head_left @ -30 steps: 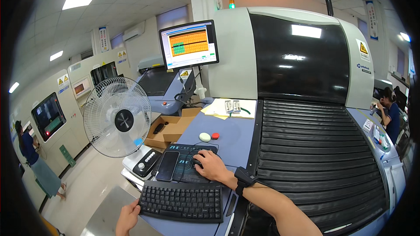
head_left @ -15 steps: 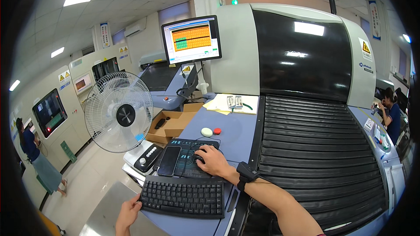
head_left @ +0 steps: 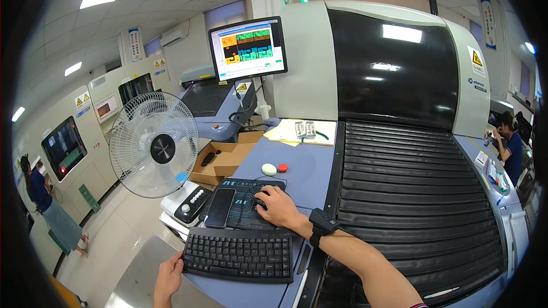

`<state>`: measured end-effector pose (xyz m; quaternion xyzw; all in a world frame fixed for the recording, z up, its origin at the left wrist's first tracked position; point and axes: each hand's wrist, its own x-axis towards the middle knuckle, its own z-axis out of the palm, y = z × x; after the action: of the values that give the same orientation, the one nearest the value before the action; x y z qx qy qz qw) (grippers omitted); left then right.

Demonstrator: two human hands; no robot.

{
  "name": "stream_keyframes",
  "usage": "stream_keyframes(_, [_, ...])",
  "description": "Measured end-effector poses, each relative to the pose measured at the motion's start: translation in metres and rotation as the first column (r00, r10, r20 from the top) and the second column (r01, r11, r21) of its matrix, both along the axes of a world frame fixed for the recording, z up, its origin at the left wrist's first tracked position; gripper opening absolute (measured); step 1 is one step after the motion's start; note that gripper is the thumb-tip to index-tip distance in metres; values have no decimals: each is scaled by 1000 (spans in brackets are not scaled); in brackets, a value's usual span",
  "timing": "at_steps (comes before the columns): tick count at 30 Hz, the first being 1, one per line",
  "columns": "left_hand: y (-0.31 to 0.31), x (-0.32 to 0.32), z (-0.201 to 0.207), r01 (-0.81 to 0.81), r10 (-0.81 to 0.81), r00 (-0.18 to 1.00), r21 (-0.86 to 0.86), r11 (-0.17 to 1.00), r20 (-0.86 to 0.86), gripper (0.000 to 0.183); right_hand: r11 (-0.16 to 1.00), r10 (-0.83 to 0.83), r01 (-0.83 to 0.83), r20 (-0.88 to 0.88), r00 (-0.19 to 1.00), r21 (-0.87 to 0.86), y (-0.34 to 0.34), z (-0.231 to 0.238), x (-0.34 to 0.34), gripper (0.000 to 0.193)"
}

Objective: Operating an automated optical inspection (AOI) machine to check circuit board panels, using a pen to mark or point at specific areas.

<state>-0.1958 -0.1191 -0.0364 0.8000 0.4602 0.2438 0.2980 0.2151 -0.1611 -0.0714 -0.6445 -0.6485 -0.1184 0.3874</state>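
Observation:
My right hand rests over a dark computer mouse, its fingers curled round it on a black patterned mouse pad. A black wrist device is strapped to that arm. At the left end of the black keyboard, my left hand pinches the corner, thumb at the edge and the other fingers partly hidden. Left of the mouse, a dark smartphone lies on the pad. Above the desk, the monitor displays a coloured board pattern in orange, green and blue.
A white desk fan stands at the left beside an open cardboard box. Green and red buttons sit behind the pad. A large machine with a black ribbed bed fills the right. Two people work farther off.
The monitor's picture has switched from a mostly orange grid to a closer view of a multicoloured pattern. Both hands keep nearly the same places; the view has shifted slightly.

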Motion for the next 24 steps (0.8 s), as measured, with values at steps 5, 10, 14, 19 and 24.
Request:
stream_keyframes(5, [-2,0,-1,13,-15,1000,62,998,25,37,1000,-6,6,3,1000,-15,0,1,-2,33])
stream_keyframes(10, [1,-2,-2,17,-17,1000,27,999,-1,38,1000,-8,8,5,1000,-2,1,0,0,33])
stream_keyframes(14, [-3,1,5,11,-10,999,27,1000,-32,38,1000,-13,13,12,1000,3,1,0,0,33])
stream_keyframes(19, [-3,0,5,27,-27,999,39,999,-22,38,1000,-4,4,3,1000,-8,0,2,-1,35])
stream_keyframes(24, [-4,1,5,12,-11,999,27,1000,-41,39,1000,-5,5,2,1000,-9,0,-1,1,35])
